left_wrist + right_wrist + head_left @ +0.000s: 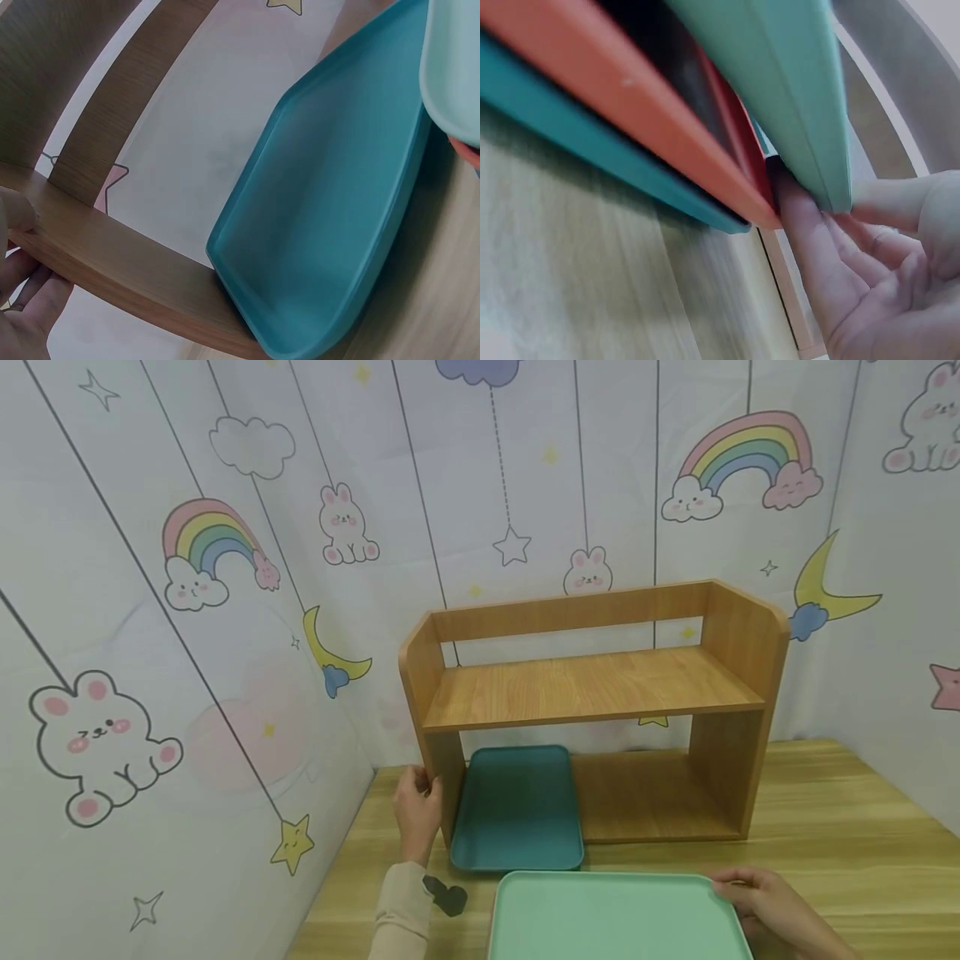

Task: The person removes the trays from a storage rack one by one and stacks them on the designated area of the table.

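My left hand (417, 806) grips the left side panel of a two-tier wooden shelf (592, 689). In the left wrist view its thumb lies on one face of the panel and its fingers on the other. A dark teal tray (517, 810) lies on the lower tier against that panel, its front end jutting out. Nearer me, a mint green tray (615, 914) has its right far corner pinched by my right hand (772, 902). The right wrist view shows the mint tray tilted up over an orange-red tray (622, 82), with another teal tray (600, 146) under that.
The shelf stands on a wood-grain table (847, 827). Behind and to the left hangs a pale curtain (225, 652) printed with rabbits, rainbows and stars. The upper tier has a back rail (570, 615). A small black object (447, 896) shows beside my left sleeve.
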`<state>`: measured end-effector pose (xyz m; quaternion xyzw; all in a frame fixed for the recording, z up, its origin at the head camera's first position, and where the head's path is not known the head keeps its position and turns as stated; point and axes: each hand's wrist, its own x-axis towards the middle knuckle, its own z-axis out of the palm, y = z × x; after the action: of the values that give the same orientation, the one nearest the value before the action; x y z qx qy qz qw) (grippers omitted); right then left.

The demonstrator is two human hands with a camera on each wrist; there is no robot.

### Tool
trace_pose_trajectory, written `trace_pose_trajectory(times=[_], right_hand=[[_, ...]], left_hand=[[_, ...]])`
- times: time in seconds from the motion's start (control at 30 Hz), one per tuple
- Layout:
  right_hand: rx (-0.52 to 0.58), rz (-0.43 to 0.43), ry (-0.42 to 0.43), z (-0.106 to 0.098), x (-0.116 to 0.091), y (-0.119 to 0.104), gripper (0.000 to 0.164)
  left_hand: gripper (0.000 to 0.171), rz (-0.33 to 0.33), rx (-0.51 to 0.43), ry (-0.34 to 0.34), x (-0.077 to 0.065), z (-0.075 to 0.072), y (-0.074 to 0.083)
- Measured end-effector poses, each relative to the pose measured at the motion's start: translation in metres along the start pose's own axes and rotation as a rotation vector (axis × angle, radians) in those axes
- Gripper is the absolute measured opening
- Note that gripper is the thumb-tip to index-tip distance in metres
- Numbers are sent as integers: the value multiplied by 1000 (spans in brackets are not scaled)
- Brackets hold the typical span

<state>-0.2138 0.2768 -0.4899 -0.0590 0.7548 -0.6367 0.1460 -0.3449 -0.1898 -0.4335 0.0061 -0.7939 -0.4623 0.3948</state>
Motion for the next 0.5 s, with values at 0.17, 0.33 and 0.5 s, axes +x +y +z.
trace_pose_trajectory(times=[0.17,0.33,0.5], right_hand=[[-258,29,218,9,4,-5,40],[-405,-24,234,12,5,-8,29],[-449,-72,169,10,6,-12,27]], left_hand=[[11,-10,-5,-4,0,0,-1],[11,-4,-6,-5,0,0,-2],[12,8,-3,4,-1,0,-1]])
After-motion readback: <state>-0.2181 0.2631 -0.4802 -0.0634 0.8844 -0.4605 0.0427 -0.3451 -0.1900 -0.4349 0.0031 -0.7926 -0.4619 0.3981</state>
